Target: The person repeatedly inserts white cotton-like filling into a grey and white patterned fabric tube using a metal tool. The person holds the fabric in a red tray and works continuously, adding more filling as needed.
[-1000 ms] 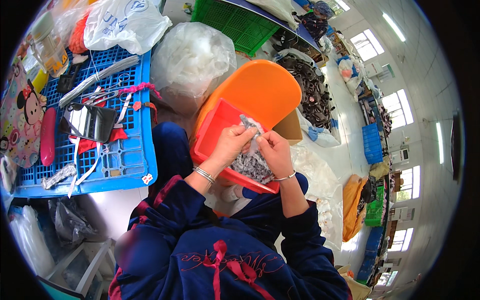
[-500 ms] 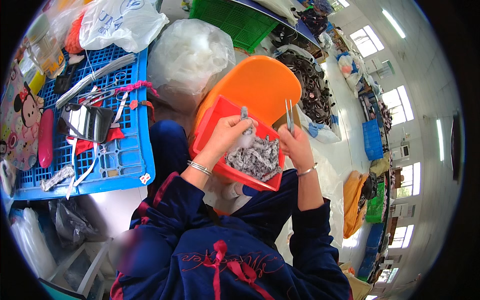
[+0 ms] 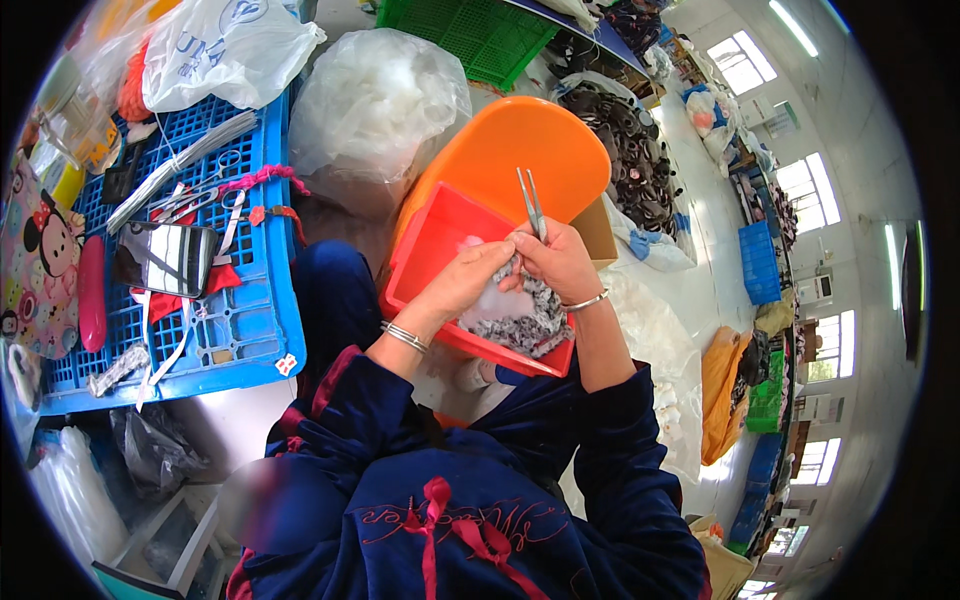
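Observation:
Over a red plastic bin (image 3: 428, 250), my two hands meet at the fingertips. My left hand (image 3: 468, 280) is closed in a pinch on a small grey fuzzy fabric piece (image 3: 507, 268), mostly covered by the fingers. White fluffy stuffing (image 3: 492, 306) shows just below that hand. My right hand (image 3: 560, 265) is wrapped round metal tweezers (image 3: 531, 203), whose tips point up and away from me; its fingertips also touch the grey piece. Beneath the hands, several more grey fuzzy pieces (image 3: 530, 328) lie heaped in the bin.
An orange plastic seat (image 3: 540, 150) stands behind the bin. To the left, a blue plastic crate (image 3: 250, 345) bears a phone (image 3: 165, 258), scissors (image 3: 228, 165) and a bundle of white wires (image 3: 185, 165). A clear bag of white stuffing (image 3: 375, 110) sits between crate and seat.
My right hand has moved left to meet my left hand, bringing the tweezers along. The grey piece, upright above my left fingers before, is now lower and between both hands.

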`<act>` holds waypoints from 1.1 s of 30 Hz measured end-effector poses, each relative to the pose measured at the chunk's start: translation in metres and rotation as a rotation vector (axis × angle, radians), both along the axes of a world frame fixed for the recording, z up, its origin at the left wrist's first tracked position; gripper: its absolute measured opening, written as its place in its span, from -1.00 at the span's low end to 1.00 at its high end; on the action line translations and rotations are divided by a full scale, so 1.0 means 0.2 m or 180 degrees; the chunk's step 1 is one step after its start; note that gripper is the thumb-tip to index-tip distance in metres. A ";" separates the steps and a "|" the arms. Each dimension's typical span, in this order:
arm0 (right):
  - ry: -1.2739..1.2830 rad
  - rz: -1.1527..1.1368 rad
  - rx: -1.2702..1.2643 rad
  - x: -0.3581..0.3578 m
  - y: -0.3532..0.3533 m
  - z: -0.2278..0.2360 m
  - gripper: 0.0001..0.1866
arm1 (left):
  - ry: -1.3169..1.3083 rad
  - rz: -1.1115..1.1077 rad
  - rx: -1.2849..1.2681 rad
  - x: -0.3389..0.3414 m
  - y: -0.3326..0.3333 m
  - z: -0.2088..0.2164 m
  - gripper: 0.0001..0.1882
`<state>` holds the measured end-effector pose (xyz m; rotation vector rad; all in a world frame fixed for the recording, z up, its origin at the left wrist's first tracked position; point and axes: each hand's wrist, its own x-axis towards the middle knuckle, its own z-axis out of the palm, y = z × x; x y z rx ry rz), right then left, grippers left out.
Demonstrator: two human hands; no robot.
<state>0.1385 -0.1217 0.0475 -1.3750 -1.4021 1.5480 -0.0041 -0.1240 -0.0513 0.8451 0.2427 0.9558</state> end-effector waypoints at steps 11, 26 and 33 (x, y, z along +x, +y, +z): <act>0.0180 -0.1115 0.0840 0.27 0.12 0.01 -0.89 | -0.0043 -0.0541 0.0350 0.05 -0.03 -0.01 -0.67; 0.0361 -0.0550 0.0003 0.16 -0.07 -0.13 -0.85 | 0.0553 -0.0437 0.0308 0.06 -0.03 -0.03 -0.70; 0.0709 -0.1273 0.0396 0.32 0.01 -0.06 -0.87 | 0.1077 -0.0478 0.0811 0.06 -0.05 -0.08 -0.71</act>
